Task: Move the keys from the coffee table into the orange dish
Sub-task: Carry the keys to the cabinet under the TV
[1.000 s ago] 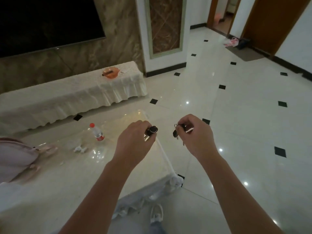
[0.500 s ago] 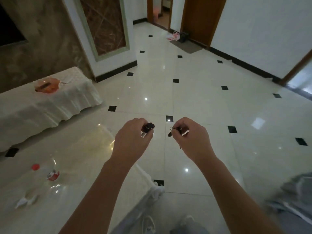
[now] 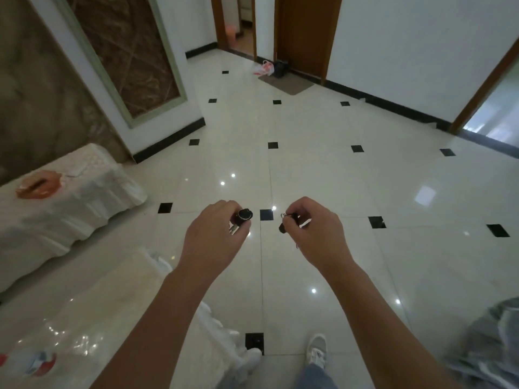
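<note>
A dark key fob (image 3: 243,216) is pinched in the left hand (image 3: 216,234), its round end poking out past the thumb and a metal blade showing below. A second set of keys (image 3: 285,223) is gripped in the right hand (image 3: 317,234), with a ring and a small dark tag hanging from the closed fingers. Both hands are held up at about the same height over the tiled floor (image 3: 323,178), near each other but apart, probably so that nothing swings or drops while being carried.

The orange dish (image 3: 38,185) is seen far to the left, on a low bench draped in white cloth (image 3: 70,214), well apart from both hands. Something dark lies in it, but what cannot be told. The coffee table (image 3: 98,304) is at the near left, with its glossy top and a bottle (image 3: 31,363) lying at its near edge.

The pick-up is judged done; the carry to the dish and the release are left. A turn to the left is called for.
</note>
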The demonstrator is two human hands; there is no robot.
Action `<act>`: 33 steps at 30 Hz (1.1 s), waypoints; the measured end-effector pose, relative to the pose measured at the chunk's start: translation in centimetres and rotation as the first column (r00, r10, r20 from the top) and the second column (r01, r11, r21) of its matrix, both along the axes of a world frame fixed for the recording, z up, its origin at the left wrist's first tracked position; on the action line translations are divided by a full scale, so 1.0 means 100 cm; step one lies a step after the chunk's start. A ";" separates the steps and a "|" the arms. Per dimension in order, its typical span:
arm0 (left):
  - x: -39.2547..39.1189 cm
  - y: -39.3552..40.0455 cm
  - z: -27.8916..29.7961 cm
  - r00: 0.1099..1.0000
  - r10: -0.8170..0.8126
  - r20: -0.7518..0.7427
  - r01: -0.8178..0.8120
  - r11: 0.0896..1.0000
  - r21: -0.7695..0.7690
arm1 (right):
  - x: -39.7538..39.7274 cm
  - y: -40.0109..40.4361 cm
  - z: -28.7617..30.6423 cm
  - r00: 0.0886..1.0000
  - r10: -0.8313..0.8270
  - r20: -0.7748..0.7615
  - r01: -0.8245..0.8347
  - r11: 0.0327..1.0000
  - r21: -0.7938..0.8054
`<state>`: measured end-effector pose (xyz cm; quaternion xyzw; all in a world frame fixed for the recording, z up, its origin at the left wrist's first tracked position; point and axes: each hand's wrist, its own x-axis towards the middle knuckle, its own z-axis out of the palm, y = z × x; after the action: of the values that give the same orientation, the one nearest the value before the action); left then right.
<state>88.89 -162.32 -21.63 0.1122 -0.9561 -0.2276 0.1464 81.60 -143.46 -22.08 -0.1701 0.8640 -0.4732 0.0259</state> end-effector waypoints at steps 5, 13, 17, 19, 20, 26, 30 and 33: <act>-0.069 0.027 0.007 1.000 0.013 0.018 -0.013 0.999 -0.031 | -0.082 0.028 0.011 0.998 -0.011 -0.061 0.010 1.000 -0.019; -0.146 0.054 0.013 1.000 0.011 0.007 -0.010 0.997 -0.080 | -0.170 0.051 0.008 0.999 -0.022 -0.048 0.020 0.999 -0.046; -0.170 0.035 0.012 0.999 0.039 0.031 -0.036 0.995 -0.098 | -0.194 0.032 0.004 1.000 0.011 -0.003 -0.011 0.997 -0.075; -0.183 0.022 0.009 0.998 0.054 0.031 -0.050 0.993 -0.103 | -0.206 0.017 0.001 1.000 0.028 -0.009 -0.029 0.997 -0.073; -0.189 0.015 0.007 0.998 0.059 0.031 -0.055 0.993 -0.101 | -0.212 0.008 -0.001 0.999 0.042 -0.012 -0.043 0.997 -0.065; -0.237 -0.036 -0.010 0.996 0.082 0.030 -0.081 0.996 -0.040 | -0.257 -0.051 -0.007 0.990 0.134 -0.030 -0.134 0.991 0.028; -0.274 -0.083 -0.011 0.997 0.073 0.015 -0.072 0.997 -0.022 | -0.292 -0.102 -0.001 0.983 0.171 -0.066 -0.164 0.981 0.106; -0.297 -0.120 -0.005 0.998 0.064 0.002 -0.064 0.997 -0.033 | -0.313 -0.139 0.004 0.978 0.188 -0.091 -0.178 0.978 0.109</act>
<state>59.18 -174.30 -22.17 0.1405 -0.9559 -0.2070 0.1541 50.27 -157.38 -21.72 -0.2713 0.8674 -0.4157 0.0341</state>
